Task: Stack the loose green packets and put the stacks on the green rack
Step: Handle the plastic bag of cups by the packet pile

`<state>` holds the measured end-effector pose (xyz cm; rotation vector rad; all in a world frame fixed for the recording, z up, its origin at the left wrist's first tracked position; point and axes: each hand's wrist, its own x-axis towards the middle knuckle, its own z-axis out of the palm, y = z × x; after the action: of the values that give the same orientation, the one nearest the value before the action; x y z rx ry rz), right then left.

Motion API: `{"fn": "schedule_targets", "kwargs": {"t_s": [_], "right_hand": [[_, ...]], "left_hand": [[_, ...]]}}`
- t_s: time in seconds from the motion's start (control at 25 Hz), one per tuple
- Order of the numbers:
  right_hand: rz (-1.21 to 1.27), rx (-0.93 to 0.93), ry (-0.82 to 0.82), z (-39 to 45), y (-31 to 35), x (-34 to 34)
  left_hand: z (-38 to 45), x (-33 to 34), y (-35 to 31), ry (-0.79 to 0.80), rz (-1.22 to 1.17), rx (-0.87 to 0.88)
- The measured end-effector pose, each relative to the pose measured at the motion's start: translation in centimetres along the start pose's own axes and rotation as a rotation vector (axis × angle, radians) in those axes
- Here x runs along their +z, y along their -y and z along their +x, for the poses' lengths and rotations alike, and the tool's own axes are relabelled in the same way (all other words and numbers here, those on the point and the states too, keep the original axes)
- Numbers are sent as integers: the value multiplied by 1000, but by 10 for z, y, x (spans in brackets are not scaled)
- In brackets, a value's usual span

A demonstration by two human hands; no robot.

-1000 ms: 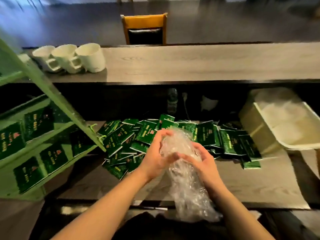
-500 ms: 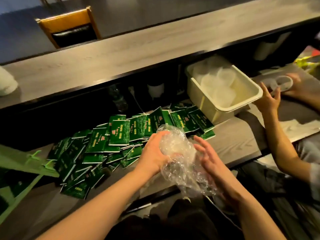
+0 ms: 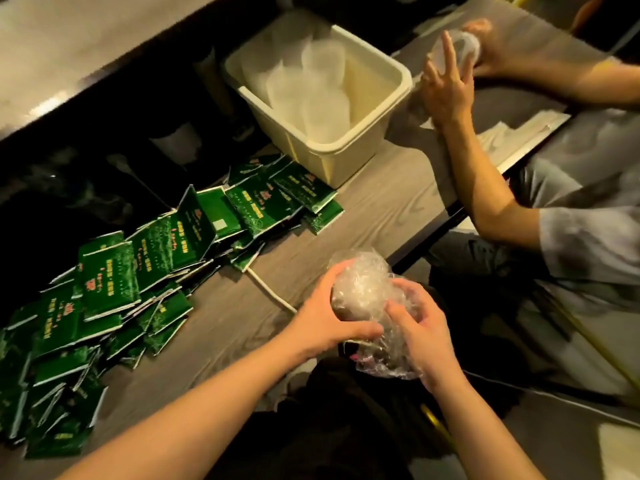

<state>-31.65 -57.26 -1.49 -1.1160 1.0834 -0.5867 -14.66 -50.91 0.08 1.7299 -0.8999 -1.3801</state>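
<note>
Crumpling the clear plastic wrap (image 3: 360, 289) goes best compressed small: left hand (image 3: 325, 323) and right hand (image 3: 422, 334) both curl round it, near the green packets (image 3: 145, 271) left.

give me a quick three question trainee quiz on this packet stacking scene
1. True or false: the left hand and right hand both grip the crumpled clear plastic wrap.
2. Where do the green packets lie?
A. in the cream bin
B. loose on the wooden counter
C. in the wearer's hands
3. Fill in: the cream bin holds clear plastic ____.

Key: 1 true; 2 B, on the wooden counter; 3 cups, though blurred.
</note>
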Motion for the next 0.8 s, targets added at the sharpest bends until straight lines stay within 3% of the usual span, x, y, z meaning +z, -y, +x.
{"fn": "schedule_targets", "kwargs": {"t_s": [0.2,0.36,0.56,0.68,0.8], "right_hand": [[401,194,21,9,-59,-64],[92,263,-57,9,-116,-105],[-35,315,-204,61,-211,-134],[-26,434,-285,103,-263,-146],[-190,456,-258,135,-314,-154]], "left_hand": [[47,82,49,-46,-136,-191],[89,137,97,-2,-253,-387],[161,191,175,-185,-324,-546],[217,219,272,-287,-306,-621],[245,222,273,-271,-242,-701]]}}
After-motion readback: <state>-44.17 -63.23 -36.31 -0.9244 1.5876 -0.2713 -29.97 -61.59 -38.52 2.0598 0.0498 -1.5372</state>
